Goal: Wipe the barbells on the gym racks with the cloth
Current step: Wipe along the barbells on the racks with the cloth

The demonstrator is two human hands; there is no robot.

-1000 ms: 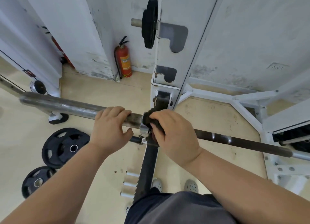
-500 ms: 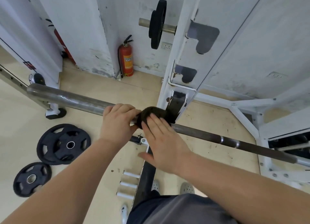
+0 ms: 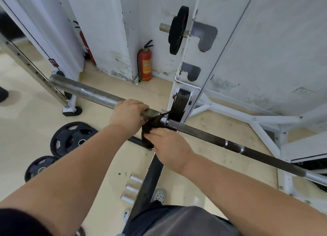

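A steel barbell (image 3: 208,135) lies across the white rack (image 3: 182,87), its thick sleeve running to the left and its dark shaft to the right. My left hand (image 3: 128,115) grips the sleeve just left of the collar. A dark cloth (image 3: 150,129) hangs from the bar at the collar. My right hand (image 3: 169,148) is just below the bar and holds the lower part of the cloth, its fingers curled into it.
Black weight plates (image 3: 73,138) lie on the floor at the left. A red fire extinguisher (image 3: 146,66) stands against the wall. One plate (image 3: 177,29) hangs on a rack peg above. A dark rack beam (image 3: 150,179) runs toward my feet.
My right hand has dropped from on top of the cloth on the bar to below it, and the cloth now hangs down. My left hand keeps its grip on the sleeve.
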